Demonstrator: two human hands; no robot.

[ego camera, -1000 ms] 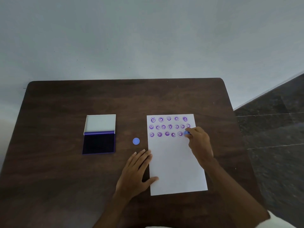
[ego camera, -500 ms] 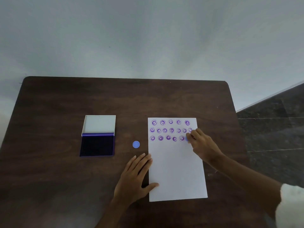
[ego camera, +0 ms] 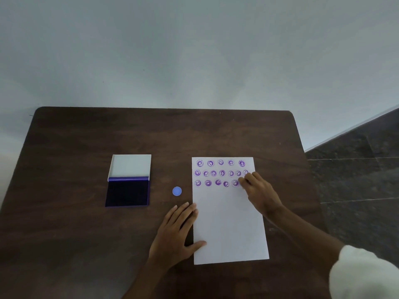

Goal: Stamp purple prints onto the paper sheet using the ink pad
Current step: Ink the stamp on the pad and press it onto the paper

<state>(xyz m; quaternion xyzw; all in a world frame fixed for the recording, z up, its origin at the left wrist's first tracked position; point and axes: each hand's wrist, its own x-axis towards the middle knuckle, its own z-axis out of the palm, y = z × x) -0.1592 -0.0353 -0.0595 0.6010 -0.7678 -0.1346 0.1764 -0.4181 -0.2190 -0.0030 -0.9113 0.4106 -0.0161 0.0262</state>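
The left hand [ego camera: 174, 230] lies flat, fingers spread, pinning the paper sheet [ego camera: 230, 223] to the counter [ego camera: 86, 244] — the right hand [ego camera: 260, 194] pinches a barely visible stamp at the third row's end, ink pad [ego camera: 127, 192] open well left.

The light was dim and even, with no clear source and no glare. The wall [ego camera: 194, 50] beyond the hands read flat grey-blue, darkening toward the upper corners. Shadows were soft: only a faint dark band lay under the left hand [ego camera: 174, 231] beside the paper [ego camera: 228, 223]. The table [ego camera: 86, 244] edges bowed from wide-angle distortion. The sleeve [ego camera: 364, 275] behind the right hand [ego camera: 259, 195] was blurred. The prints [ego camera: 220, 172] stayed slightly soft.
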